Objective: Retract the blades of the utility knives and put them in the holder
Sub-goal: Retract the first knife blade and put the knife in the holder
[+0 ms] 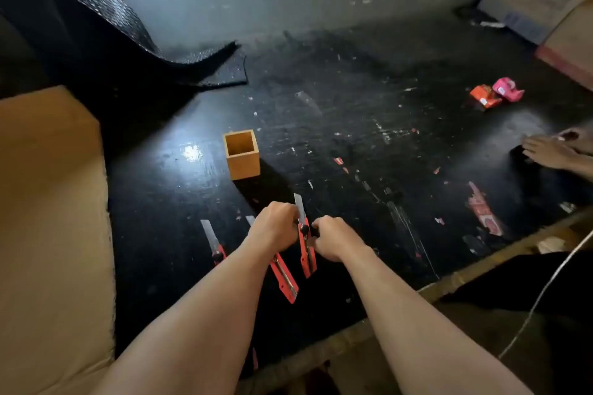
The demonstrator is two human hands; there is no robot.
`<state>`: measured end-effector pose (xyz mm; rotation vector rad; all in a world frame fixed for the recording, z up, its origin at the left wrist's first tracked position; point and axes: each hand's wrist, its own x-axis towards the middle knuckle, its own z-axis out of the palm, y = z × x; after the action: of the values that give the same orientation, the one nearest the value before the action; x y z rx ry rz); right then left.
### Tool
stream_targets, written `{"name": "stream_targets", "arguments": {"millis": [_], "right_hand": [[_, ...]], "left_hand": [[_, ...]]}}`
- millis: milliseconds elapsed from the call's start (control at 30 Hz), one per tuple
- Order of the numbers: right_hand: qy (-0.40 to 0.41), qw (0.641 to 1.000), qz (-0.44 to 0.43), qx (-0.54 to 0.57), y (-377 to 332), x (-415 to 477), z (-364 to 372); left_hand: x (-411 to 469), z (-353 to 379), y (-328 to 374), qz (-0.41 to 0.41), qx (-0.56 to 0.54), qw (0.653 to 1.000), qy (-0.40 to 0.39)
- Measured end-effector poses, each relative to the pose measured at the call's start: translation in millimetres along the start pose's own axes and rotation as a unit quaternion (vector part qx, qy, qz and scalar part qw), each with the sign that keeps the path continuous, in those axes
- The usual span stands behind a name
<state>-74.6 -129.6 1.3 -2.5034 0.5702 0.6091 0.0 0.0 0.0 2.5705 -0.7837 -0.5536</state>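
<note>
Scuffed black covers the table (369, 99), flecked with white scratches and bits of red scrap, and both hands work near its front edge. Left hand (276, 226) is curled closed around the upper body of a red utility knife (306, 244), fingers bent in against its left side just below the blade. Right hand (335, 237) is likewise closed on the same knife from the right, its fingertips pressed at the black knob on the handle. That knife points away from the person with its silver blade fully extended beyond the hands and its red tail sticking out toward the person between the two wrists. A second red knife (284, 276) lies on the table just left of it, passing under the left wrist, its blade tip showing past the left hand. A third knife (213, 240) lies farther left, apart from the hands, blade also out. Beyond the hands, a little to the left, stands the square wooden holder (242, 154), upright, open at the top and with nothing visible inside. A cardboard sheet (51, 202) borders the table on the left. Far right, another person's hand (548, 151) rests flat on the table, and behind it sit two small red and pink boxes (495, 94).
</note>
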Motion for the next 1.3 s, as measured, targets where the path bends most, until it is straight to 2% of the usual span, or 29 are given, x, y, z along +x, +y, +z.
{"name": "stream_targets", "arguments": {"millis": [133, 267, 467, 667, 800, 933, 1000, 1167, 1300], "right_hand": [[0.018, 0.999, -0.005, 0.030, 13.8, 0.0, 28.5], [0.044, 0.997, -0.003, 0.058, 22.2, 5.5, 38.9], [0.046, 0.992, 0.026, 0.114, 27.8, 14.0, 47.0], [0.057, 0.959, 0.082, 0.265, 35.5, 15.3, 42.9], [0.064, 0.941, 0.078, 0.323, 39.4, 13.8, 31.2], [0.088, 0.927, 0.034, 0.364, 27.5, 8.4, 5.6], [0.107, 0.917, 0.004, 0.383, 14.6, 7.2, -11.4], [0.147, 0.899, -0.089, 0.403, -33.6, 6.2, -62.4], [0.138, 0.883, -0.171, 0.414, -79.4, -1.7, -108.7]], "left_hand": [[4.4, 29.8, 3.2, -0.048, -0.017, 0.998, -0.041], [9.4, 47.7, 4.7, -0.134, -0.078, 0.988, -0.016], [18.0, 65.0, 3.5, -0.248, -0.187, 0.951, 0.002], [20.4, 69.4, -0.8, -0.295, -0.295, 0.909, -0.004], [20.2, 64.1, 0.8, -0.275, -0.360, 0.891, -0.008], [19.6, 35.8, 7.2, -0.217, -0.427, 0.878, 0.011], [17.4, 12.4, 10.5, -0.179, -0.447, 0.876, 0.040], [11.0, -62.1, 16.1, -0.113, -0.520, 0.841, 0.093], [2.1, -129.7, 14.5, -0.085, -0.546, 0.823, 0.131]]}}
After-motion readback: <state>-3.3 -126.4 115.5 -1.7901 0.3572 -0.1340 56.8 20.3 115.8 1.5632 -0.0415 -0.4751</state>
